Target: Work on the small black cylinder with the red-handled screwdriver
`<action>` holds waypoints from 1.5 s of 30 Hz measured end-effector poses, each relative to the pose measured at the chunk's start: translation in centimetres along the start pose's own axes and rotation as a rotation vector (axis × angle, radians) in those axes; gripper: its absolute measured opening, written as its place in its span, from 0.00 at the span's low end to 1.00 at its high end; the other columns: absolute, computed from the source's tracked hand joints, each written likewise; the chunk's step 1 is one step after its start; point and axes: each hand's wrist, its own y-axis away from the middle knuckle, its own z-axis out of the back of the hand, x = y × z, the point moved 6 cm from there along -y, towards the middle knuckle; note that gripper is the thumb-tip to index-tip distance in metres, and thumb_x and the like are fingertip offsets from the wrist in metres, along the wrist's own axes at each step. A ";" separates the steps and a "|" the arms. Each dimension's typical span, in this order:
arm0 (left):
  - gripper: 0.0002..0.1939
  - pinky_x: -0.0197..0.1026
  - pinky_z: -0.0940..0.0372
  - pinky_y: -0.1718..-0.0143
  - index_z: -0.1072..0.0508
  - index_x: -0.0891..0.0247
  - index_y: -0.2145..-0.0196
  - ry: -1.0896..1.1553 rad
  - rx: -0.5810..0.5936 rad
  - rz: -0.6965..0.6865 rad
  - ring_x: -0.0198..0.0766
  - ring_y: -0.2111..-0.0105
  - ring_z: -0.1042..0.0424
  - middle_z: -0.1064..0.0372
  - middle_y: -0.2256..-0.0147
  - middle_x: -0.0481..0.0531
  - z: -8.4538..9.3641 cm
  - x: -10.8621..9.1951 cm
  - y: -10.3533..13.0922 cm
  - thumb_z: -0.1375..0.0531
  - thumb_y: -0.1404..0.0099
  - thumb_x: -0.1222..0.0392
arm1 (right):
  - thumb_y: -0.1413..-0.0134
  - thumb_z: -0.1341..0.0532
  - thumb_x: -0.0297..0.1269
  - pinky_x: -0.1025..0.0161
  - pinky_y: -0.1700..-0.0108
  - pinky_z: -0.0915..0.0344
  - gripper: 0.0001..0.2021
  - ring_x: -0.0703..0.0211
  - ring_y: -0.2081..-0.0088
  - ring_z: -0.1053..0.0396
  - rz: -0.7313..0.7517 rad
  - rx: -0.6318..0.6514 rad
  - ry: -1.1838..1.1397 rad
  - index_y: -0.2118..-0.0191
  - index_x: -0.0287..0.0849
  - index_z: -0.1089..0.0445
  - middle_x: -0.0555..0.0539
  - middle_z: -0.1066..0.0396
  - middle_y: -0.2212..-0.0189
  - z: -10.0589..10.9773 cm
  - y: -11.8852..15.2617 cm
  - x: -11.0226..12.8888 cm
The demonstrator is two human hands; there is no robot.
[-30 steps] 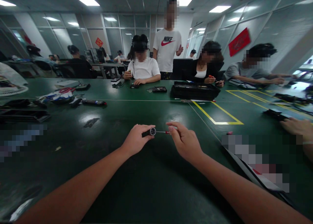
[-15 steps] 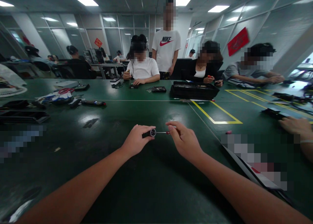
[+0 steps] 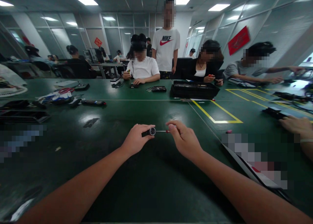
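Observation:
My left hand (image 3: 136,138) is closed around a small black object with a round silver-rimmed end (image 3: 152,131), which looks like a flashlight head. That round end faces me. Between the thumb and fingers of my right hand (image 3: 184,137) is a slim screwdriver (image 3: 161,131) with a red collar, its handle mostly hidden by the fingers. The thin metal shaft runs level to the left, and its tip meets the side of the round end. Whether the tip sits in a screw is too small to tell. Both hands are held above the green table (image 3: 141,191).
A black tray (image 3: 195,90) stands across the table, near seated co-workers. Tools and gloves (image 3: 61,96) lie at the left, beside a black-and-red pen-like tool (image 3: 93,102). Yellow tape (image 3: 227,121) marks the right side. Another person's hand (image 3: 294,127) rests at the right edge.
My hands and the screwdriver have hardly moved. The seated co-worker at the far right has stretched an arm out to the right.

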 end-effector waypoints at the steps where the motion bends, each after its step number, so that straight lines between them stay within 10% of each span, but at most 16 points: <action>1: 0.21 0.57 0.42 0.40 0.26 0.52 0.45 0.001 0.000 0.000 0.47 0.48 0.30 0.26 0.48 0.51 0.0 0.0 0.0 0.34 0.36 0.61 | 0.31 0.50 0.42 0.61 0.74 0.41 0.13 0.60 0.77 0.32 0.002 0.005 0.005 0.51 0.45 0.32 0.49 0.25 0.72 0.0 0.0 0.1; 8: 0.22 0.51 0.37 0.45 0.26 0.52 0.45 0.026 -0.055 0.014 0.46 0.48 0.29 0.26 0.48 0.50 0.2 0.8 -0.1 0.34 0.36 0.62 | 0.36 0.44 0.37 0.58 0.61 0.32 0.09 0.54 0.62 0.26 0.108 0.012 -0.074 0.51 0.45 0.36 0.45 0.26 0.62 -0.6 0.5 0.3; 18: 0.22 0.52 0.38 0.44 0.26 0.51 0.45 0.025 -0.027 -0.003 0.46 0.48 0.30 0.26 0.48 0.49 0.0 0.6 0.0 0.34 0.36 0.61 | 0.33 0.47 0.39 0.60 0.68 0.37 0.10 0.57 0.70 0.29 0.011 -0.035 -0.103 0.51 0.44 0.35 0.49 0.27 0.69 -0.2 0.3 -0.2; 30: 0.23 0.54 0.41 0.41 0.30 0.53 0.41 -0.047 -0.042 -0.080 0.45 0.47 0.33 0.28 0.48 0.51 0.6 -1.3 0.1 0.37 0.33 0.61 | 0.44 0.36 0.45 0.59 0.66 0.31 0.10 0.61 0.73 0.35 -0.517 -0.274 -1.085 0.67 0.44 0.30 0.51 0.33 0.74 -1.6 -0.7 -5.6; 45: 0.22 0.53 0.40 0.46 0.29 0.51 0.42 -0.103 -0.023 -0.087 0.45 0.51 0.33 0.27 0.50 0.51 0.3 -0.7 0.0 0.36 0.33 0.60 | 0.33 0.44 0.46 0.56 0.59 0.33 0.11 0.57 0.65 0.30 -0.123 -0.236 -0.575 0.57 0.46 0.31 0.49 0.29 0.67 -0.2 -0.2 -3.3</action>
